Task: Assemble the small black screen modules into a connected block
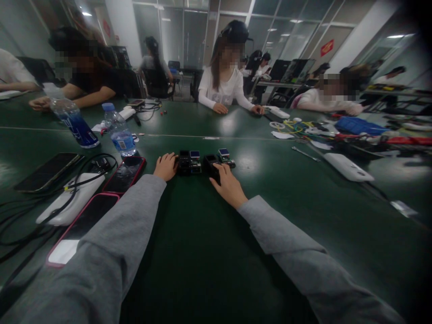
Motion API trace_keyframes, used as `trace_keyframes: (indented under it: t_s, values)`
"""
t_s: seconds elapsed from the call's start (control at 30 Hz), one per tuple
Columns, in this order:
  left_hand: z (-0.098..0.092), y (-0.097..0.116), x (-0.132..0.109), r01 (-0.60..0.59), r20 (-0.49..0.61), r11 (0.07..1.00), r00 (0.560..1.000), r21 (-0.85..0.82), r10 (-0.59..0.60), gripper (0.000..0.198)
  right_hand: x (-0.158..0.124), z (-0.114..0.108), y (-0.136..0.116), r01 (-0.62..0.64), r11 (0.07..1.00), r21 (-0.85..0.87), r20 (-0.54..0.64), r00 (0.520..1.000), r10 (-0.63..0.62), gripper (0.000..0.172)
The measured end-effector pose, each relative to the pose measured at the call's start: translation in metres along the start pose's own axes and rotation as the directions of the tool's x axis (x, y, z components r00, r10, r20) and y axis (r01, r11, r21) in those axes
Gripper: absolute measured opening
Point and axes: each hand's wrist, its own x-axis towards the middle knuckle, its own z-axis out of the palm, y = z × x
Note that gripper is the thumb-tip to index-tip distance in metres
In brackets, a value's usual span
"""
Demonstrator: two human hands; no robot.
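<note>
Two small black devices with little screens and exposed circuit boards sit side by side on the green table. My left hand rests against the left side of the left device, its fingers bent and close together. On the right device, which is turned at a slight angle, my right hand lies with its fingertips on the near edge, thumb apart from the fingers. Whether either hand grips its device is hard to tell at this size.
Left of my arm lie phones, a white power bank and black cables, with two water bottles behind. To the right are a wrench, a white device and tangled cables. Several people sit across the table.
</note>
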Motion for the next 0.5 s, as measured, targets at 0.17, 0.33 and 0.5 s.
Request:
trace_keyframes:
  t_s: [0.17, 0.33, 0.5]
  values:
    - [0.001, 0.001, 0.000, 0.001, -0.002, 1.000, 1.000, 0.017, -0.001, 0.045, -0.008, -0.005, -0.001, 0.040, 0.999, -0.012, -0.021, 0.999, -0.041, 0.050]
    - [0.001, 0.001, -0.001, 0.000, -0.010, 1.000, 1.000, 0.009, 0.000, 0.045, -0.005, -0.008, -0.001, 0.071, 0.997, 0.004, -0.115, 0.991, -0.070, 0.045]
    - [0.000, 0.000, 0.000, -0.009, 0.007, 1.000, 1.000, 0.011, 0.009, 0.045, 0.010, -0.016, 0.022, 0.011, 1.000, 0.018, -0.316, 0.949, -0.004, 0.038]
